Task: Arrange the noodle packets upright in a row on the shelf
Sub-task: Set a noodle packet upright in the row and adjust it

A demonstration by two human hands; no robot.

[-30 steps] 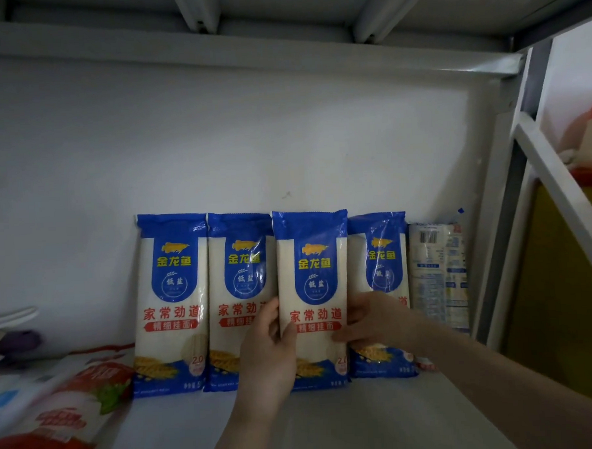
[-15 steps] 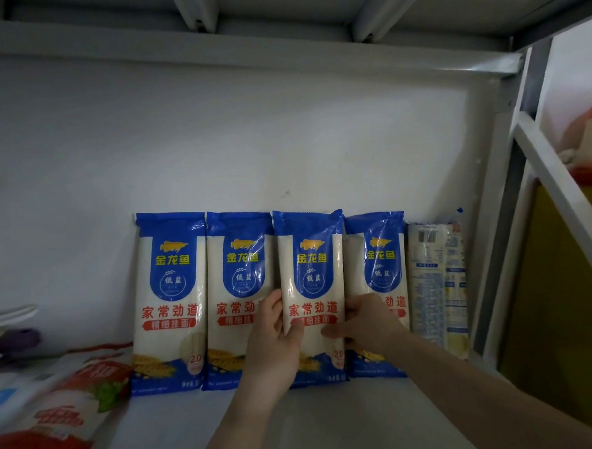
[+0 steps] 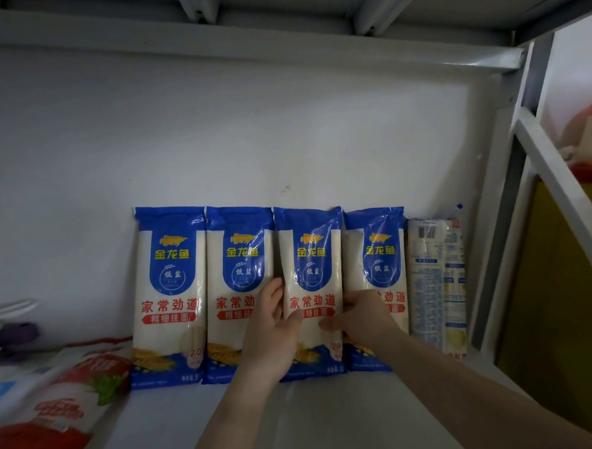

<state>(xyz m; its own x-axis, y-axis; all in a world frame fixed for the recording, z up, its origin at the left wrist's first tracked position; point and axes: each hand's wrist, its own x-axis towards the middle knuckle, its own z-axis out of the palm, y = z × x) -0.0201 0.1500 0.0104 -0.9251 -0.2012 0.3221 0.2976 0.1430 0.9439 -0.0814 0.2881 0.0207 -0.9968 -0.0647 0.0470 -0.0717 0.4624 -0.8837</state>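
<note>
Several blue-and-white noodle packets stand upright in a row against the white back wall of the shelf (image 3: 330, 419). The third packet (image 3: 309, 257) is held between my hands: my left hand (image 3: 270, 337) grips its left edge, thumb on the front, and my right hand (image 3: 363, 318) pinches its right edge. Its base rests on the shelf, level with its neighbours. The first packet (image 3: 170, 291) and second packet (image 3: 237, 277) stand to the left, the fourth packet (image 3: 379, 254) to the right. A fifth packet (image 3: 437, 279) at the far right shows its printed back.
Red-and-white bags (image 3: 58, 401) lie flat on the shelf at the left. A white metal upright (image 3: 505, 232) closes the shelf on the right, with a slanted brace (image 3: 564, 192) beyond it. The upper shelf's underside (image 3: 279, 31) hangs overhead.
The third packet has moved back from in front of the row into line with the others, and both hands have followed it toward the wall.
</note>
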